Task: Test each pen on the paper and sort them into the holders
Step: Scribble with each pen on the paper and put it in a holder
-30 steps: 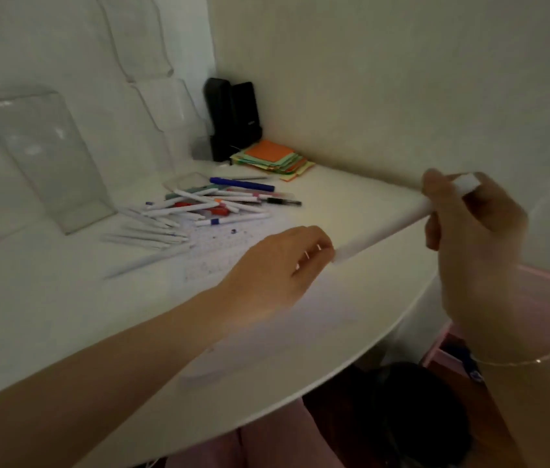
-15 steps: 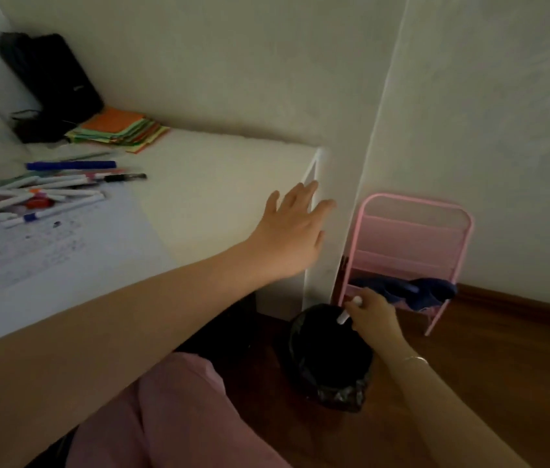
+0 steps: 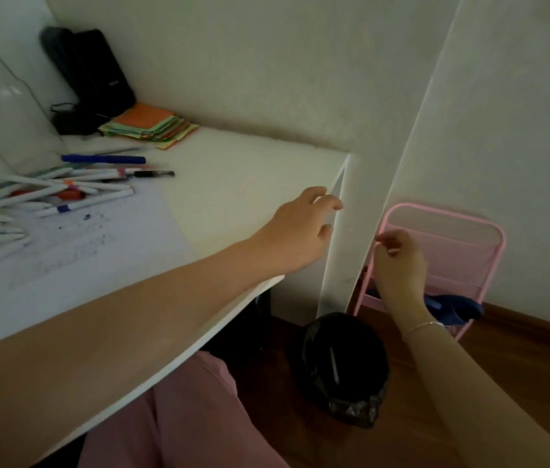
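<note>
Pens are what I am sorting, and one white pen (image 3: 334,365) already lies nearest me, down in the black bin (image 3: 344,366) on the floor beside my knee, so I judge this a dud thrown out and the step in hand to be the turn back for the next one. Just above the bin my right hand (image 3: 398,261) hangs in the air with its fingers curled in and nothing visible in them; whether it is truly clenched or only loose I cannot tell for sure, but it carries no pen. My left hand (image 3: 300,231) rests released on the far corner of the white surface (image 3: 250,177), fingers relaxed over the edge, steadying me as I lean. The next move, as I see it, calls for bringing the right hand up and across to the heap, picking one untested pen, and scribbling on the paper (image 3: 104,244), which lies on the surface left of my arm and bears faint marks. Beyond it the pile of pens (image 3: 64,194) lies loose, mostly white, with a blue one (image 3: 104,159) at its back edge. Further off sit a stack of coloured paper squares (image 3: 152,125), a black case (image 3: 94,72) in the corner, and clear plastic holders (image 3: 0,106) against the wall. To my right a pink wire rack (image 3: 452,251) stands on the wooden floor against the pale wall.
</note>
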